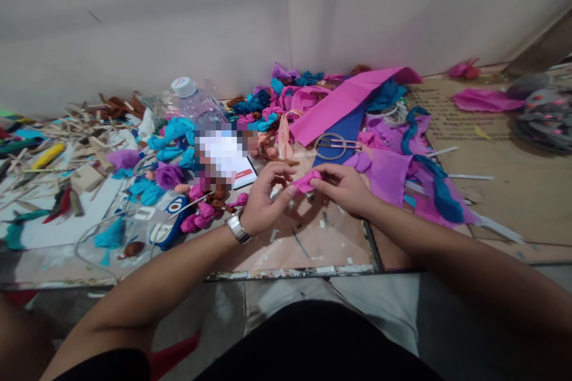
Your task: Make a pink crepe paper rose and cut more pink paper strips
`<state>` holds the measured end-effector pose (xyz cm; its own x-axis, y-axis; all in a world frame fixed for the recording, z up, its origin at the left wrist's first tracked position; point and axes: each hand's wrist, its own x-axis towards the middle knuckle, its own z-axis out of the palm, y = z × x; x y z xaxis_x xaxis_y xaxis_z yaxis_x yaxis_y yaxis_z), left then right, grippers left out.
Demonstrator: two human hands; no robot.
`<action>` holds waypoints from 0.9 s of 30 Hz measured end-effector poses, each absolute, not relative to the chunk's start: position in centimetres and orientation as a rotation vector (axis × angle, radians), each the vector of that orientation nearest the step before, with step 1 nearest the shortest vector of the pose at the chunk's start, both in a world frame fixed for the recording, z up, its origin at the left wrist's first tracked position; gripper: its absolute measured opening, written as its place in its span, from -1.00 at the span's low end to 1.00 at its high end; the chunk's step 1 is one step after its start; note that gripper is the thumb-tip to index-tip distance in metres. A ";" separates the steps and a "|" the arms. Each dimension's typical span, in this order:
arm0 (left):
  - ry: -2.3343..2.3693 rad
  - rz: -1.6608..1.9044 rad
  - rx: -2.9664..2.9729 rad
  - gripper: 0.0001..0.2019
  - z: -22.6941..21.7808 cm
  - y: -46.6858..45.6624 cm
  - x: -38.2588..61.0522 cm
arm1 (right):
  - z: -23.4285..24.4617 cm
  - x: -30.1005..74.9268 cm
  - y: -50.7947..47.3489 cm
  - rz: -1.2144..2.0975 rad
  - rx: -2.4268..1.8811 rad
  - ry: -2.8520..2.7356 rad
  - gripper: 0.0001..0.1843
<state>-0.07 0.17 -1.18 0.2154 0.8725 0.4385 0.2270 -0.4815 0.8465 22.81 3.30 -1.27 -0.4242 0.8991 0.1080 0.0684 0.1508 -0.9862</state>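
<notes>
My left hand (267,197), with a metal watch on its wrist, and my right hand (343,186) meet over the low board (330,238). Both pinch a small piece of pink crepe paper (307,181) between thumb and fingers, the fingers curled around it. Just left of my hands lie several rolled pink paper buds (201,214) and a purple paper rose (168,176). A pair of scissors (334,145) rests on a blue sheet just beyond my hands.
Heaps of pink, purple and teal crepe paper (357,107) cover the board up to the white wall. A plastic bottle (196,104) lies at the back left, with wooden sticks and scraps (67,149) beyond. Cardboard (491,149) lies to the right.
</notes>
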 end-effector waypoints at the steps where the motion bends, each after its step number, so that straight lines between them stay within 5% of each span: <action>1: 0.995 1.233 1.806 -0.62 -1.2 0.1 0.1 | -1.3 22.8 3.3 1.318 -0.929 -1.695 -0.56; 7: 0.992 1.013 1.637 -0.34 -1.0 -0.5 1.0 | -1.7 23.1 3.1 0.968 -0.835 -1.983 -0.67; 27: 0.930 0.999 1.657 -0.52 -2.5 -0.3 0.9 | -2.3 22.8 3.1 0.825 -0.817 -2.073 -0.63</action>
